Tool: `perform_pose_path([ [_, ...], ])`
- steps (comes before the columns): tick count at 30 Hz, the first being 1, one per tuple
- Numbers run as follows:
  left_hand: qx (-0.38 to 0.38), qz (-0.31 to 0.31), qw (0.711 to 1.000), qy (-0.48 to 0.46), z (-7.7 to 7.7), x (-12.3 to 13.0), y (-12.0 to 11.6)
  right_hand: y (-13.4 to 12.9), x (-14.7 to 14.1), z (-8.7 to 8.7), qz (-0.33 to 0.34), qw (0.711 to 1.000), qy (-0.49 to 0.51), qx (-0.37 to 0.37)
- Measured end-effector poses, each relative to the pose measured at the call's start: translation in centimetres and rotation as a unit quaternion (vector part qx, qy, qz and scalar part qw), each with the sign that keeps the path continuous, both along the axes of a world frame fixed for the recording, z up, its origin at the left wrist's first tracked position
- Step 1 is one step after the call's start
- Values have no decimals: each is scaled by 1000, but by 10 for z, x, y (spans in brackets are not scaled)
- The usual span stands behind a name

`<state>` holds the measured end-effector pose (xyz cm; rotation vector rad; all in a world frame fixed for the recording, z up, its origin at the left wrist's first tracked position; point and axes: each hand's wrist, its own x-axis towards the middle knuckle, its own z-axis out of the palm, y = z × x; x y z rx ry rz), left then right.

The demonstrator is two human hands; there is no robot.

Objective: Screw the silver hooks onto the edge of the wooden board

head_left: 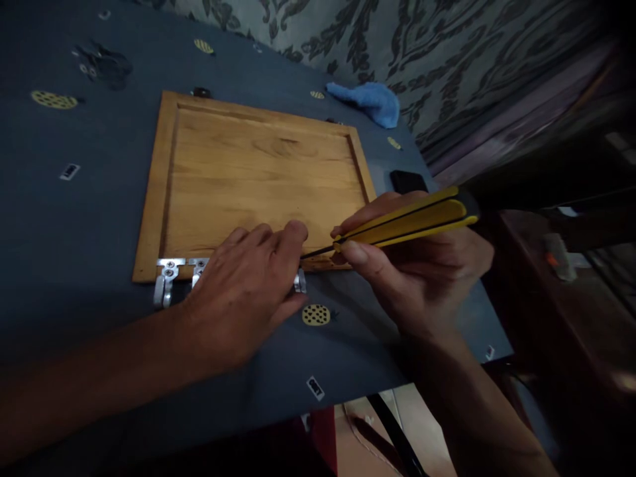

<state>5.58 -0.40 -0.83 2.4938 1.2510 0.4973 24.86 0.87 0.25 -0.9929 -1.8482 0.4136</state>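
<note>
The right hand (pixel 427 271) holds a yellow-and-black screwdriver (pixel 405 223); under the left hand (pixel 241 301), whose grip I cannot tell, lies a rectangular brown wooden panel (pixel 268 172).

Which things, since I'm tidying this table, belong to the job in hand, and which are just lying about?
Job, apparently: yellow-handled screwdriver in the right hand; wooden panel; metal hinges on its near edge.
Seemingly lying about: blue cloth; flat black object; dark bundle, unclear.
</note>
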Motion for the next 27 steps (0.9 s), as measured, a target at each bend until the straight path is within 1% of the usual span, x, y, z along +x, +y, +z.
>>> perform_pose_path([
  [2, 1, 4, 1000, 0, 0, 0, 0, 0, 1, 4, 39, 998, 21, -33],
  [3, 1, 5, 1000, 2, -1, 0, 1, -1, 1, 7, 45, 997, 31, -49],
  [5, -3, 6, 1000, 6, -1, -1, 1, -3, 1, 10, 25, 997, 60, -50],
  [8, -9, 3, 1000, 2, -1, -1, 1, -7, -3, 12, -33, 990, 135, -7],
  [10, -12, 5, 1000, -1, -1, -1, 1, -7, -4, 11, -47, 987, 154, -6],
  [15, -7, 5, 1000, 3, -1, 0, 1, -7, -2, 6, -35, 994, 102, -19],
  [20, -9, 3, 1000, -1, 0, 0, 1, -7, 0, 2, -17, 993, 105, -42],
  [24, -10, 14, 1000, 4, 0, 1, 1, -6, 0, 1, -19, 997, 68, -36],
  [27, -15, 16, 1000, 6, 0, 1, 0, -5, 0, 1, -9, 998, 59, -20],
])
